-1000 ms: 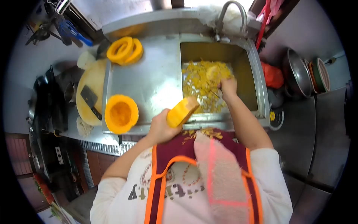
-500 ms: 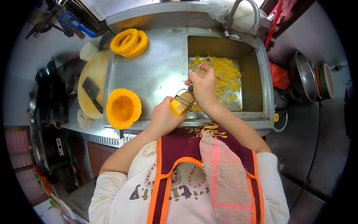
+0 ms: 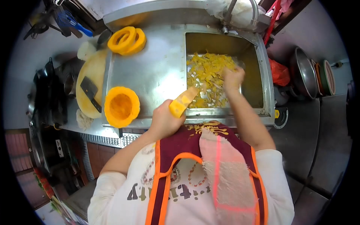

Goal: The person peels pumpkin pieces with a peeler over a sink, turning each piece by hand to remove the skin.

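Observation:
My left hand point(image 3: 165, 120) is closed around a pumpkin piece point(image 3: 183, 101), which is partly peeled and tilts over the sink's near left edge. Over the sink, my right hand point(image 3: 233, 79) is closed and smeared by motion. It grips a peeler point(image 3: 242, 64), of which only a faint wire handle loop shows; its blade cannot be made out. Below it, yellow pumpkin peelings point(image 3: 210, 71) are scattered over the sink floor. A hollowed pumpkin half point(image 3: 135, 107) sits on the steel counter to the left of my left hand.
Pumpkin rings point(image 3: 139, 43) lie at the back of the steel counter point(image 3: 157, 67). A cleaver point(image 3: 90, 92) rests on a round cutting board point(image 3: 83, 103) at the left. The sink point(image 3: 257, 80) has a faucet point(image 3: 228, 17) at its back. Metal bowls point(image 3: 303, 73) stand at right.
My right hand has moved right, away from the pumpkin piece and out over the sink, taking the peeler off it. My left hand keeps its hold on the piece.

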